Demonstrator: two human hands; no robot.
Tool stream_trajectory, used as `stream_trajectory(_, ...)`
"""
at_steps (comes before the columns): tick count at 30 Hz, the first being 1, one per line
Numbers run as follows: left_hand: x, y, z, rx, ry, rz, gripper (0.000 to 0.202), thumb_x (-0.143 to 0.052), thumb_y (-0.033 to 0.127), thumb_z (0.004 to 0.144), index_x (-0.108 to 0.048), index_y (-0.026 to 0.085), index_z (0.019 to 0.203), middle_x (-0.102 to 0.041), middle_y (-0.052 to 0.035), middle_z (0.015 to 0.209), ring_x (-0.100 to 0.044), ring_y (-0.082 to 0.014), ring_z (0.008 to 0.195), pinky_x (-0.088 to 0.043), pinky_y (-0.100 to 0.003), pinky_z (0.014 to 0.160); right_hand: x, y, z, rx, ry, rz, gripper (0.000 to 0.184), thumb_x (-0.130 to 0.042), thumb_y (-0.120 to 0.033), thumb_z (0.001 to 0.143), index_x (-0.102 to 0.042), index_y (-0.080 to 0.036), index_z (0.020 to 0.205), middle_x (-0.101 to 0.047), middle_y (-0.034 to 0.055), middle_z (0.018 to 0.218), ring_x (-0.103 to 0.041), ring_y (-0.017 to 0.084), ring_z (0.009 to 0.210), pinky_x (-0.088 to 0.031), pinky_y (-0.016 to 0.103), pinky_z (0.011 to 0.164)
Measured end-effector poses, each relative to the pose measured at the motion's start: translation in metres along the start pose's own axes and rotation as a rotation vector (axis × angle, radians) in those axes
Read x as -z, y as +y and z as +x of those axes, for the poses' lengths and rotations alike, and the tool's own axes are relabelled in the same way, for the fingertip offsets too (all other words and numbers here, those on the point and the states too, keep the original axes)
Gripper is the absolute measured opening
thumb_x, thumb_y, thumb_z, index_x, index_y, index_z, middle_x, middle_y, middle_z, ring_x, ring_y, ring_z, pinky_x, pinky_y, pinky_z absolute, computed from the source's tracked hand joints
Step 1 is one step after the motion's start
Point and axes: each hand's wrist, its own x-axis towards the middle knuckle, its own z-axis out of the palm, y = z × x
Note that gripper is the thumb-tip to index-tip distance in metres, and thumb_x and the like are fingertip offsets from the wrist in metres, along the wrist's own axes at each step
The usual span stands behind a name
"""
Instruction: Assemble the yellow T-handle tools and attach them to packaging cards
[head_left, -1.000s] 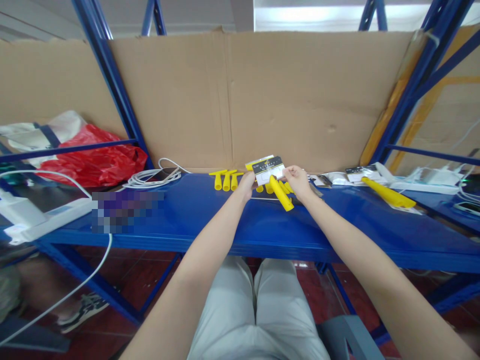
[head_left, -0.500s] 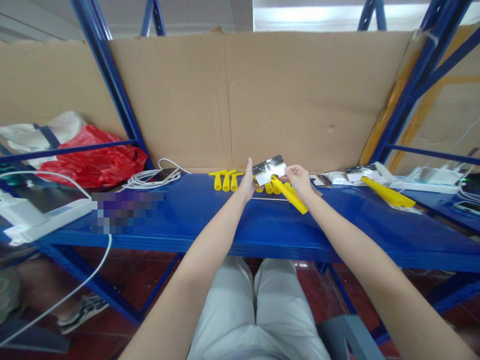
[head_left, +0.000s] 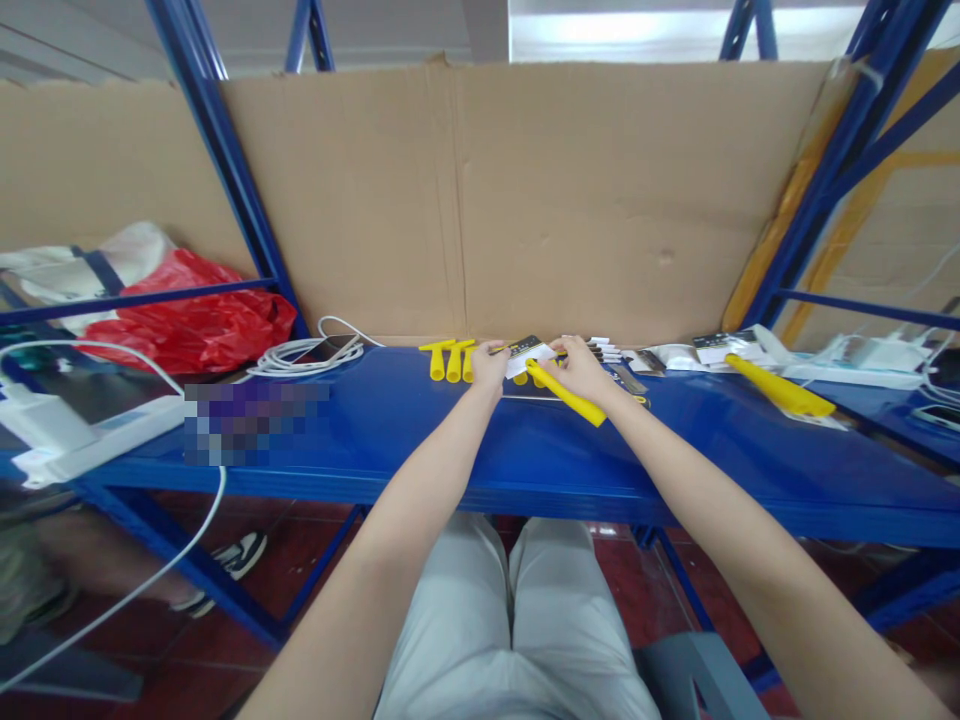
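Between my two hands is a black-and-white printed card [head_left: 525, 356], held tilted above the blue shelf. A yellow plastic tapered tool [head_left: 568, 393] sits against the card's lower part and slants down to the right, below my right hand [head_left: 583, 370]. My left hand [head_left: 490, 368] pinches the card's left edge. On the right edge, the right hand's fingers are closed; its fingertips are partly hidden. Several yellow T-shaped tools [head_left: 453, 361] lie in a row behind and left of my left hand, some covered by the hands. Beyond the right hand are more printed cards [head_left: 604, 350].
Another yellow tool [head_left: 780, 385] lies at the right on printed packets [head_left: 724, 349]. Power strips [head_left: 112, 440] and coiled white cable [head_left: 307, 356] are at the left, near a red plastic bag [head_left: 195, 315]. Cardboard [head_left: 562, 200] walls the back. A person's shoe [head_left: 240, 556] shows below.
Both hands have come down slightly with the card and yellow tool. My left fingers, earlier stretched upward, now bend over the card's edge. The other person's foot has shifted right.
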Motion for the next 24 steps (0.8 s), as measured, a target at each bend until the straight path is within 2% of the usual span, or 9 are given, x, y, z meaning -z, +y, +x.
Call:
stream_trajectory(2, 0.0, 0.0, 0.001, -0.018, 0.041, 0.024, 0.016, -0.062, 0.002, 0.071, -0.063, 0.017, 0.076, -0.068, -0.0029, 0.079, -0.067, -0.0163, 0.082, -0.052, -0.025, 0.075, 0.0, -0.006, -0.002, 0.034, -0.083, -0.053, 0.028, -0.066, -0.033, 0.075, -0.057, -0.018, 0.097, -0.063, 0.0091, 0.096, -0.061, 0.022, 0.088, -0.048, 0.037, 0.083)
stream_trajectory(5, 0.0, 0.0, 0.001, -0.015, 0.04, 0.041, 0.016, -0.061, 0.002, 0.072, -0.062, 0.018, 0.076, -0.067, -0.0025, 0.078, -0.067, -0.0158, 0.081, -0.052, -0.024, 0.074, -0.001, -0.013, -0.005, 0.066, -0.225, -0.089, 0.034, -0.066, -0.028, 0.075, -0.053, -0.019, 0.105, -0.064, 0.0064, 0.094, -0.061, 0.02, 0.083, -0.047, 0.033, 0.079)
stream_trajectory(9, 0.001, 0.001, 0.001, 0.026, -0.007, 0.015, 0.019, -0.061, 0.0, 0.069, -0.06, 0.018, 0.066, -0.066, -0.0016, 0.072, -0.067, -0.0159, 0.079, -0.051, -0.024, 0.073, -0.001, -0.017, -0.007, 0.185, -0.304, -0.187, 0.024, -0.057, -0.016, 0.077, -0.055, -0.02, 0.101, -0.065, 0.0062, 0.097, -0.061, 0.02, 0.085, -0.045, 0.031, 0.079)
stream_trajectory(13, 0.001, 0.001, 0.003, 0.046, -0.005, -0.007, 0.017, -0.062, 0.0, 0.067, -0.063, 0.017, 0.067, -0.068, -0.0034, 0.075, -0.068, -0.0173, 0.08, -0.052, -0.027, 0.075, 0.001, -0.016, -0.007, 0.233, -0.338, -0.288, 0.021, -0.053, -0.012, 0.079, -0.062, -0.021, 0.096, -0.067, 0.0074, 0.099, -0.062, 0.022, 0.093, -0.045, 0.032, 0.084)
stream_trajectory(17, 0.0, 0.002, 0.002, 0.07, 0.007, -0.001, 0.017, -0.061, 0.004, 0.071, -0.066, 0.018, 0.078, -0.07, -0.0044, 0.08, -0.069, -0.0186, 0.083, -0.054, -0.028, 0.074, 0.002, -0.015, -0.007, 0.234, -0.351, -0.31, 0.031, -0.052, -0.013, 0.082, -0.065, -0.024, 0.109, -0.066, 0.008, 0.111, -0.062, 0.024, 0.102, -0.045, 0.036, 0.09)
stream_trajectory(21, 0.0, 0.008, -0.006, 0.094, 0.0, -0.045, 0.018, -0.054, 0.011, 0.081, -0.064, 0.018, 0.095, -0.07, -0.0064, 0.092, -0.069, -0.019, 0.082, -0.054, -0.027, 0.063, 0.005, -0.014, -0.006, 0.188, -0.338, -0.366, 0.039, -0.054, -0.013, 0.082, -0.064, -0.023, 0.117, -0.063, 0.0104, 0.117, -0.062, 0.026, 0.104, -0.047, 0.037, 0.09)
stream_trajectory(24, 0.002, 0.013, -0.011, 0.115, -0.002, -0.039, 0.023, -0.053, 0.013, 0.083, -0.059, 0.016, 0.105, -0.068, -0.009, 0.101, -0.069, -0.0181, 0.08, -0.05, -0.023, 0.054, 0.016, -0.009, -0.002, 0.14, -0.267, -0.423, 0.044, -0.055, -0.008, 0.078, -0.064, -0.023, 0.119, -0.063, 0.0118, 0.114, -0.063, 0.027, 0.1, -0.047, 0.038, 0.089)
